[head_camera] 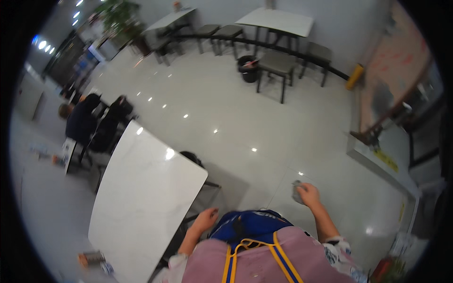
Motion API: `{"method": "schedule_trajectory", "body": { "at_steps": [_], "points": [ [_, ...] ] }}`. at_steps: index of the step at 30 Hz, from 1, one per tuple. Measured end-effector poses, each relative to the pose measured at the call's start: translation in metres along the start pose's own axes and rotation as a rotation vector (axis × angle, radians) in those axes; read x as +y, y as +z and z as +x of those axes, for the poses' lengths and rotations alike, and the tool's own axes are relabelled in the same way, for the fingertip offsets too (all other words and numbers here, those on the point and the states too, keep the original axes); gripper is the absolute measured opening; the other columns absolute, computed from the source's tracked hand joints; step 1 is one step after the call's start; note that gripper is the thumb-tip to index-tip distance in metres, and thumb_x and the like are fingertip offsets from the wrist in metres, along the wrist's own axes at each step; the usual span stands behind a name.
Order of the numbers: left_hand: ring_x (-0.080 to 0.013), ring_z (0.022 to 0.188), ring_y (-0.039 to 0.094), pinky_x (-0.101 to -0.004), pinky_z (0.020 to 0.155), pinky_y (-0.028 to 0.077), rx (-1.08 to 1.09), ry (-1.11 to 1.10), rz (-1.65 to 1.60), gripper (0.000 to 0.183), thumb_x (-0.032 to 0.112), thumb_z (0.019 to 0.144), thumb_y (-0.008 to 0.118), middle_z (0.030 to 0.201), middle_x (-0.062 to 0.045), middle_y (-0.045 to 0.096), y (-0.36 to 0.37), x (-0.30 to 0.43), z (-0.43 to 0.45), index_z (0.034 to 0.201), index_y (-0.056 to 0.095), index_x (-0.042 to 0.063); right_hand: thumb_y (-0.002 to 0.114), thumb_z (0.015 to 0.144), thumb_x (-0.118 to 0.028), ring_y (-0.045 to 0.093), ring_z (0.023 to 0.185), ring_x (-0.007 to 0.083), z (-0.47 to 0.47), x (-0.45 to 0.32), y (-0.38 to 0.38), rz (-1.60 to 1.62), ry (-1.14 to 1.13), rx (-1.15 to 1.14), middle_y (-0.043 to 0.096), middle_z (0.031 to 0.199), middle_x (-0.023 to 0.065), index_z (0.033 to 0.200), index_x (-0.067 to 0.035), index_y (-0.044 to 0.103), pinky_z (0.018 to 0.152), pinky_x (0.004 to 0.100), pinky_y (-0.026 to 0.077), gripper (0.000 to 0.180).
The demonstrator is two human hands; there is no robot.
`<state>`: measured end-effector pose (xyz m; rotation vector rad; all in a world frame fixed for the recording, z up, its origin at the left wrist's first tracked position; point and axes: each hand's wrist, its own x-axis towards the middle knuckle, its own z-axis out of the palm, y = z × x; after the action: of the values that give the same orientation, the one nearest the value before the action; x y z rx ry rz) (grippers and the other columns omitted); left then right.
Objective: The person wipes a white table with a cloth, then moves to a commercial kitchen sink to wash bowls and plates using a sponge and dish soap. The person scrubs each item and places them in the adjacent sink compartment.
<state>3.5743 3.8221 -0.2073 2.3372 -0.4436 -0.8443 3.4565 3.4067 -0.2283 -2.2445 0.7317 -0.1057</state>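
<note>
A crumpled grey cloth [298, 192] hangs from my right hand [309, 194], out over the tiled floor to the right of my body. My left hand [206, 219] is beside the edge of a white marble-look table [148, 191], its fingers curled; no object shows in it. Between the two hands, a blue apron [247, 224] with yellow-edged straps covers my front over a pink top.
People in dark clothes [82, 118] sit at a table on the left. A black bin [248, 69] and a grey stool [277, 63] stand before a white wall table [277, 22]. A raised step [384, 159] with yellow tape lies at right. Small containers [92, 259] are at lower left.
</note>
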Motion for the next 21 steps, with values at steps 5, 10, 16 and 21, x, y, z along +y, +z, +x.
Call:
{"method": "schedule_trajectory", "body": {
  "at_steps": [5,10,16,21],
  "points": [
    [-0.0357,0.097,0.058,-0.0417,0.085,0.045,-0.137,0.129,0.266,0.035,0.018,0.079,0.053,0.106,-0.02,0.06,-0.005,0.03,0.066,0.111,0.057,0.003,0.061,0.08,-0.023,0.061,0.079,0.0235,-0.007,0.045,-0.018,0.129,0.264,0.087,0.065,0.087,0.0146,0.097,-0.001,0.064,0.072,0.0337,0.047,0.028],
    [-0.0361,0.096,0.057,-0.0423,0.084,0.045,-0.209,0.078,0.115,0.032,0.018,0.079,0.055,0.101,-0.019,0.061,0.0,0.059,0.118,0.108,0.058,0.006,0.061,0.082,-0.023,0.06,0.082,0.0219,-0.022,0.046,-0.016,0.143,0.375,-0.074,0.064,0.092,0.0159,0.1,0.001,0.062,0.074,0.0332,0.046,0.03],
    [-0.0338,0.095,0.058,-0.0393,0.085,0.045,-0.304,0.083,0.109,0.034,0.018,0.082,0.054,0.106,-0.019,0.059,-0.011,0.073,0.199,0.113,0.055,0.006,0.06,0.082,-0.024,0.061,0.076,0.0245,0.006,0.046,-0.027,-0.042,0.481,-0.181,0.064,0.085,0.0162,0.1,0.0,0.062,0.07,0.0337,0.046,0.031],
    [-0.0335,0.095,0.059,-0.0392,0.083,0.047,-0.247,0.09,0.106,0.033,0.017,0.081,0.053,0.106,-0.018,0.06,-0.046,0.065,0.276,0.112,0.056,0.005,0.06,0.08,-0.024,0.061,0.074,0.0245,0.03,0.102,0.001,0.093,0.604,-0.194,0.065,0.082,0.016,0.097,0.002,0.063,0.07,0.0334,0.046,0.031]
  ]
}}
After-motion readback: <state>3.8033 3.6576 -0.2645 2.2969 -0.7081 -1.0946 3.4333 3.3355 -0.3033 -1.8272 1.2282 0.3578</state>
